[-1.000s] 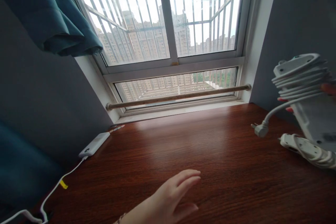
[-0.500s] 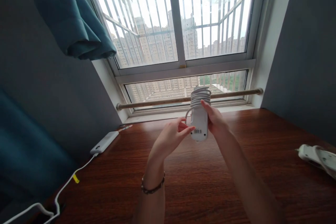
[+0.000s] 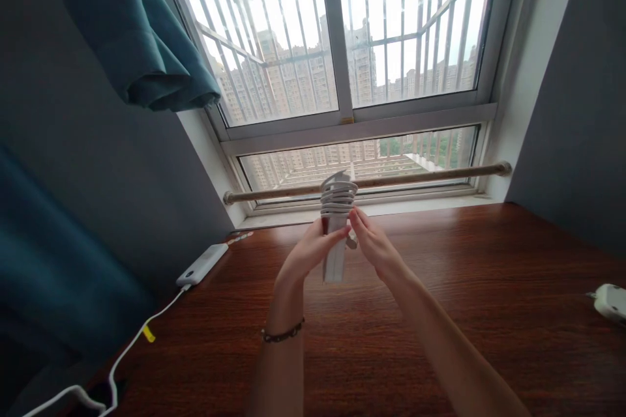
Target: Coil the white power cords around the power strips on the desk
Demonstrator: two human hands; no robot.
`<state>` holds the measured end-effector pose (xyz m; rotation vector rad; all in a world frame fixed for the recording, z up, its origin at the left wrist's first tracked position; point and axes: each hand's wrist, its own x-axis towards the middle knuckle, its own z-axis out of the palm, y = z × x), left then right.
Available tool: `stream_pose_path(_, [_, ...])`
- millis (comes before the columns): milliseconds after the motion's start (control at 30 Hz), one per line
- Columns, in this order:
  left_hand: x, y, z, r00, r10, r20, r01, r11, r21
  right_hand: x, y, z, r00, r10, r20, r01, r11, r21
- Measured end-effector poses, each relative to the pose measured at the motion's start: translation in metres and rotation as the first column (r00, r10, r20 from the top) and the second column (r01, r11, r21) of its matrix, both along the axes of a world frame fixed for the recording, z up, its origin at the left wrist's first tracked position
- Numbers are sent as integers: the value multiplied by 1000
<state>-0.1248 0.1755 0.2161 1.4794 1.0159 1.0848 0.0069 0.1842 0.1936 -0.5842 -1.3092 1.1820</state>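
Observation:
A white power strip [image 3: 334,266] is held up above the table, turned so that its narrow side faces me. Its white cord [image 3: 338,199] is wound in several loops around the far end. My left hand [image 3: 308,253] grips the strip from the left, thumb lying across it below the loops. My right hand [image 3: 375,242] is closed at the right side of the loops, fingertips pinched on the cord. Under those fingers a small pale piece shows; it may be the plug, but it is partly hidden.
On the brown wooden tabletop [image 3: 391,352], a white power bank [image 3: 203,265] lies left, with a white cable [image 3: 128,345] running toward me. Another white device [image 3: 610,303] is cut off at the right edge. Behind are a window, a horizontal rail [image 3: 420,177] and a blue curtain [image 3: 151,58].
The power strip has moved left and turned from its broad, labelled back to its narrow side. My left hand now grips it, and my right hand has shifted to the cord. The view has swung slightly.

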Motion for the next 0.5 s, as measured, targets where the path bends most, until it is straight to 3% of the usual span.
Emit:
stream_pose_path(100, [-18,-2,5,990,-67,127,84,988,-131,5,10,-4,997,-34,67,33,999,16])
stream_pose_path(200, [-30,-1,9,953,-143,267,191,967,-166,4,22,-17,989,-62,134,69,997,-46])
stream_pose_path(300, [-33,1,14,910,-211,358,282,946,-158,0,27,-27,975,94,202,-71,991,-116])
stream_pose_path(400, [-31,1,15,880,-257,400,338,930,-146,0,24,-27,922,302,241,-264,948,-179])
stream_pose_path(500, [-26,-6,8,861,-298,412,369,924,-102,7,21,-22,900,363,243,-320,926,-201])
